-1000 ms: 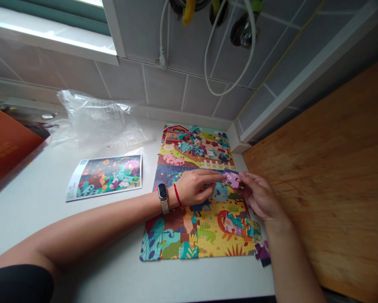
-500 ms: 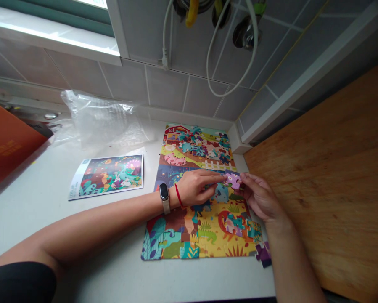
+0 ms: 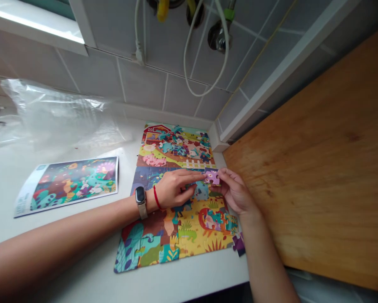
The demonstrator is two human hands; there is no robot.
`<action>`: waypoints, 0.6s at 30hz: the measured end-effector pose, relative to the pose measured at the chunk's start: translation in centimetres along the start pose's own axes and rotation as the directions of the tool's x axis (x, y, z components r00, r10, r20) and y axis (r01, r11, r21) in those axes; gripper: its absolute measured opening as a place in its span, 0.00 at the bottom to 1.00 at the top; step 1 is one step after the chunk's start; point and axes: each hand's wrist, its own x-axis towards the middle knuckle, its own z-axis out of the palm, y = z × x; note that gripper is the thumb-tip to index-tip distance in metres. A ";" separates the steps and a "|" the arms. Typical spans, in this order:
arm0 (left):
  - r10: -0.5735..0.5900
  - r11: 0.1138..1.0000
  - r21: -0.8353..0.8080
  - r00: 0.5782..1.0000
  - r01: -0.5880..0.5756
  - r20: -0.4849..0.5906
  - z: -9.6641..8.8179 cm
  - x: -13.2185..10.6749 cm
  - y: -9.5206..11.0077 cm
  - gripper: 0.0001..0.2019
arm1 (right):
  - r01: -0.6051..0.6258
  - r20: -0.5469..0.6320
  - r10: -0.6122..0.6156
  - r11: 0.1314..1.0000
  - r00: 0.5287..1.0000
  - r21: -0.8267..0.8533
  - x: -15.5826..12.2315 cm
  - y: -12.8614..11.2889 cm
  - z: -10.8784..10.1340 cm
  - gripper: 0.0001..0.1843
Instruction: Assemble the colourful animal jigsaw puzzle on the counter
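My right hand (image 3: 235,191) pinches a purple puzzle piece (image 3: 212,177) with pale spots by its right edge, over the middle right of the puzzle. The index finger of my left hand (image 3: 178,188) reaches out to that piece's left side, its thumb held apart. The hand lies over the colourful animal puzzle (image 3: 195,242) and hides part of its middle. Several loose pieces (image 3: 179,147) lie on the puzzle's far farm part. A dark purple piece (image 3: 238,244) rests at the near right edge, beside my right forearm.
A picture sheet (image 3: 72,183) lies left of the puzzle on the white countertop (image 3: 189,277). Behind it sits a crumpled clear plastic bag (image 3: 62,120). A wooden board (image 3: 321,168) stands close on the right, and a white cable (image 3: 189,84) hangs on the tiled wall.
The camera view has swung to the right, so everything sits further left in the picture and the orange box has left view. Both hands stay at the purple piece.
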 end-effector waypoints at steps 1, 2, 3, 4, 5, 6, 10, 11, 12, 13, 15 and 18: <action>0.003 1.000 -0.004 1.000 -0.003 0.003 0.0 0.0 0.0 0.25 | -0.003 0.006 0.003 1.000 1.000 -0.005 0.0 0.0 0.0 0.24; 0.002 1.000 -0.007 1.000 -0.002 0.005 0.0 0.0 0.0 0.25 | -0.002 0.010 0.002 1.000 1.000 -0.012 -0.1 0.0 0.0 0.24; 0.002 1.000 -0.010 1.000 -0.002 0.005 0.0 0.0 0.0 0.25 | 0.001 0.012 -0.001 1.000 1.000 -0.021 -0.1 0.1 0.0 0.25; -0.001 1.000 -0.013 1.000 0.001 0.005 0.0 0.0 0.0 0.25 | 0.010 0.012 -0.010 1.000 1.000 -0.027 -0.1 0.1 0.0 0.25; -0.004 1.000 -0.015 1.000 0.004 0.002 0.0 0.0 0.0 0.25 | 0.023 0.011 -0.023 0.999 1.000 -0.031 -0.1 0.1 0.0 0.25; -0.009 1.000 -0.015 1.000 0.009 -0.003 0.0 0.0 0.0 0.24 | 0.034 0.013 -0.034 0.999 0.999 -0.037 -0.1 0.2 0.0 0.25; -0.051 0.999 -0.009 0.998 0.051 -0.026 0.0 0.1 0.0 0.22 | 0.033 0.071 -0.025 0.994 0.997 -0.106 -0.1 0.3 -0.1 0.29; -0.060 0.998 -0.010 0.998 0.060 -0.033 0.0 0.1 0.0 0.21 | 0.030 0.081 -0.020 0.991 0.996 -0.132 -0.1 0.4 -0.1 0.26; -0.066 0.998 -0.014 0.997 0.065 -0.038 0.0 0.1 -0.1 0.21 | 0.032 0.085 -0.019 0.987 0.996 -0.155 -0.1 0.5 -0.2 0.23; -0.066 0.998 -0.018 0.997 0.065 -0.043 0.0 0.1 -0.1 0.20 | 0.038 0.082 -0.024 0.984 0.996 -0.173 -0.1 0.5 -0.3 0.20; -0.064 0.998 -0.025 0.997 0.063 -0.050 0.1 0.2 -0.2 0.19 | 0.046 0.077 -0.032 0.981 0.997 -0.189 0.0 0.7 -0.4 0.17; -0.077 0.997 -0.032 0.996 0.076 -0.047 0.2 0.2 -0.5 0.17 | 0.042 0.104 -0.021 0.978 0.994 -0.202 0.1 1.0 -0.4 0.19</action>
